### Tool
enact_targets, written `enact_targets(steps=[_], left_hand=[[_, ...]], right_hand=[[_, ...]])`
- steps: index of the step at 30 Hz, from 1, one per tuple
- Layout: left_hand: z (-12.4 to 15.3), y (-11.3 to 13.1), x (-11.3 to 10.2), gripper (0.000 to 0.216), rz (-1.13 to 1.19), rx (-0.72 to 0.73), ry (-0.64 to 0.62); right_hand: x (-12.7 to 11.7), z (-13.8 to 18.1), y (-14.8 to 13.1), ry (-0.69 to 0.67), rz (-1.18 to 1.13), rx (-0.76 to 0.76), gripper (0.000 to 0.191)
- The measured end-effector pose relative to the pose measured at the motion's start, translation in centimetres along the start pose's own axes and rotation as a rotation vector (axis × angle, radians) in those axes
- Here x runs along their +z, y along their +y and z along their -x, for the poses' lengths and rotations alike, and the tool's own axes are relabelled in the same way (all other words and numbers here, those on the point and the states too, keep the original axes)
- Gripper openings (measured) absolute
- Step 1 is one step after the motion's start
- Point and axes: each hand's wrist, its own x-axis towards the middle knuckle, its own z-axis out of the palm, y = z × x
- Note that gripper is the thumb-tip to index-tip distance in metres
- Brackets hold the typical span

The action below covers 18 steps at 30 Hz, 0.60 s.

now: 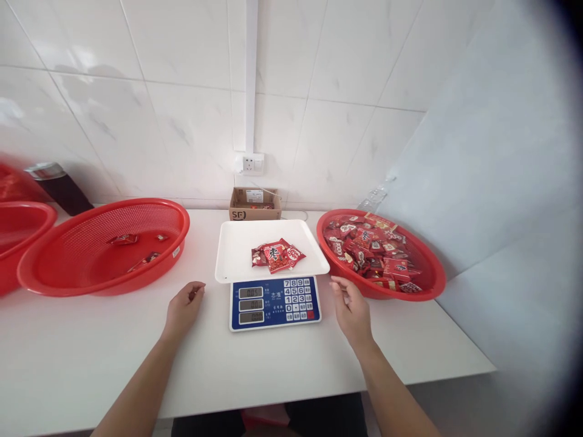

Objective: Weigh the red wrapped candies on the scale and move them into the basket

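Left grip (186,306), right grip (351,312), packets (277,256) ahead, between

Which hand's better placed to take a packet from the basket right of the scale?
Likely the right hand: it looks empty and is close to that basket. The left hand is on the other side of the scale, farther off.

The snack packets (276,257) are showing red with black and white characters, the tray (234,249) plain white. A blue panel (276,308) is carrying white keys (294,299) and one red key (310,315). The right basket (435,282) is glowing bright red, the larger left basket (157,218) repeating it in perforated mesh. The tabletop (255,370) is showing white, while the wall tiles (191,115) are displaying grey veins.
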Motion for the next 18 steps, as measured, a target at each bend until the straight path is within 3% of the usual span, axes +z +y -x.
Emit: enact_targets(steps=[8, 18], left_hand=[[0.1, 0.2, -0.1, 0.026, -0.002, -0.007, 0.0], [0.2, 0.4, -0.2, 0.029, -0.012, -0.013, -0.008]], right_hand=[[1.4, 0.6, 5.2, -0.119, -0.225, 0.375, 0.04], [2.0, 1.6, 5.0, -0.117, -0.076, 0.286, 0.043]])
